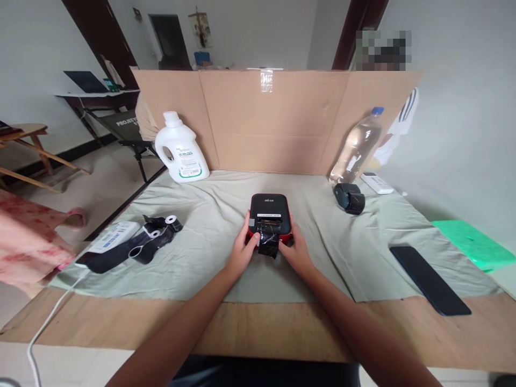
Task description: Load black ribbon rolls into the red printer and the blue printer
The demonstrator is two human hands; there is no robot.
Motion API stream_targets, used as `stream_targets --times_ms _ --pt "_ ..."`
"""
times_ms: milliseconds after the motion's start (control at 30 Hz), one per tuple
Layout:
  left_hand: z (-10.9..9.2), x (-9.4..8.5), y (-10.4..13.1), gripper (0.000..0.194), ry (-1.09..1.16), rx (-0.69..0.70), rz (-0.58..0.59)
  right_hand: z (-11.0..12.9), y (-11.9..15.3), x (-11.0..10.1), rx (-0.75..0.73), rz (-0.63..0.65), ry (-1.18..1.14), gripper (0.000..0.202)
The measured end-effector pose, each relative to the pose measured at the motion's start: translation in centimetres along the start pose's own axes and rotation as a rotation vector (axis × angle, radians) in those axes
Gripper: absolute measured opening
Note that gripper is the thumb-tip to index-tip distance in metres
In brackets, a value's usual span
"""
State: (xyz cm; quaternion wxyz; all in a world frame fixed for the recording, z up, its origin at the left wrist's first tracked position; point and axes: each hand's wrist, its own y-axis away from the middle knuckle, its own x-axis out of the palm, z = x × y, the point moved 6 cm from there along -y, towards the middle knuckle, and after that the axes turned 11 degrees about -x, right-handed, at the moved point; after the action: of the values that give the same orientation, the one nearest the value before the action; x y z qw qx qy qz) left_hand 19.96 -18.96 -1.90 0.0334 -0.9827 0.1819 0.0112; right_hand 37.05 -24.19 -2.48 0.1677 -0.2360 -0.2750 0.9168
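Observation:
A small portable printer [269,205], black on top with red sides, sits in the middle of the cloth. My left hand [243,244] grips its left side, thumb near the front edge. On the opposite side, my right hand [297,248] is closed around the printer as well. From the slot in its top, a shiny black strip [268,242] hangs down over the front between my thumbs. A pale label lies along the slot.
White jug [183,153] and clear bottle [358,145] stand before a cardboard screen [274,123]. Black-wrapped rolls [155,242] and a power strip [115,236] lie left. At right are a black roll [350,199] and a phone [429,279]. People are partly visible beyond the table.

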Motion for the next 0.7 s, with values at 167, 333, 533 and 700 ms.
stream_targets --times_ms 167,333,533,700 --pt "-0.03 -0.11 0.14 0.068 0.008 0.009 0.000 0.40 0.01 -0.09 -0.013 -0.004 0.017 0.081" --pt "0.17 -0.23 0.10 0.067 0.020 0.019 0.021 0.36 0.06 -0.17 0.005 -0.008 0.027 0.081" --pt "0.41 -0.30 0.05 0.068 0.023 0.007 0.019 0.14 0.09 -0.16 0.010 0.006 0.006 0.081" --pt "0.38 -0.36 0.01 0.067 0.013 0.028 0.013 0.31 0.10 -0.15 0.011 0.022 0.004 0.078"
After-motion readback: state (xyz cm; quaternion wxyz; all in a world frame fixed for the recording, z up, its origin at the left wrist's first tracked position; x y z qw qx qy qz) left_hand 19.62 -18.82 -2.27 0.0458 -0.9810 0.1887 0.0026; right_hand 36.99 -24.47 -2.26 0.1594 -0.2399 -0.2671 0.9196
